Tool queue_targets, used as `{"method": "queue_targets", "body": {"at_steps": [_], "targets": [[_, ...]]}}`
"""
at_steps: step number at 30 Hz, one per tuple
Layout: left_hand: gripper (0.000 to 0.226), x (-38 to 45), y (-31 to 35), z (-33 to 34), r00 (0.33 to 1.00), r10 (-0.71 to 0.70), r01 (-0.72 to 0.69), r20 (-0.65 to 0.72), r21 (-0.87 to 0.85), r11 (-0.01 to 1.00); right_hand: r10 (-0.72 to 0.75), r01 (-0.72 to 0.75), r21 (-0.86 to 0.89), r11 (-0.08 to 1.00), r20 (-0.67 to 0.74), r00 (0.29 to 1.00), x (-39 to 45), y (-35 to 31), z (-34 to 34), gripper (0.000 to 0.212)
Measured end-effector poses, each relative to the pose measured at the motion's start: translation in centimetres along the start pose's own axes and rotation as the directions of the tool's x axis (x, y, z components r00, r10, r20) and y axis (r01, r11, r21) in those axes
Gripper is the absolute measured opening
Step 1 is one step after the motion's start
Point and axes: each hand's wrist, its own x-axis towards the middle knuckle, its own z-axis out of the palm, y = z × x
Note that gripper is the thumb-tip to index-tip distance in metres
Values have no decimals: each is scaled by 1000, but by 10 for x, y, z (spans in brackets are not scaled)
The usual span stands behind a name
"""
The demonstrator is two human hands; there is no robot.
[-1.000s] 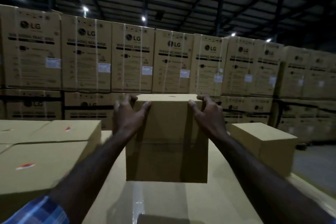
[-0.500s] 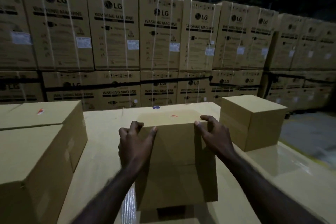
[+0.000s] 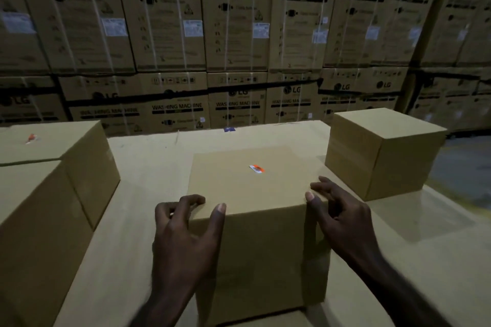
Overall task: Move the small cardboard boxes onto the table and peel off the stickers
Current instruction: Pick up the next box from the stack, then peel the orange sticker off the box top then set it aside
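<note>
A small cardboard box (image 3: 255, 233) stands on the cardboard-covered table (image 3: 148, 172) right in front of me. An orange and white sticker (image 3: 257, 168) lies on its top face. My left hand (image 3: 183, 233) is at the box's near left top corner, its curled fingers and thumb pinching the edge. My right hand (image 3: 342, 215) is at the near right top corner, thumb tip touching the edge and fingers loosely spread beside the box.
Another small box (image 3: 385, 156) stands on the table at the right. Two larger boxes (image 3: 53, 156) sit at the left; the far one bears an orange sticker (image 3: 31, 138). A wall of stacked washing machine cartons (image 3: 239, 21) rises behind the table.
The box came down from chest height onto the table. My hands slid from its upper sides to its near top corners, and the right hand's fingers loosened. The sticker on top came into view.
</note>
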Motion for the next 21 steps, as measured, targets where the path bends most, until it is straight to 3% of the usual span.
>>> {"method": "queue_targets", "body": {"at_steps": [5,10,15,21], "targets": [[35,-23,8,21,997,-68,62,45,121,991,-95,95,17,995,34,995,-6,23,-11,40],[62,-14,16,23,979,-151,106,140,289,952,-187,198,-50,979,181,966,16,29,-22,34],[83,16,22,26,911,-238,20,336,540,842,-148,307,-220,926,538,830,64,12,-19,42],[69,44,31,51,872,-262,-81,414,649,757,-79,346,-201,916,757,649,117,-12,18,43]]}}
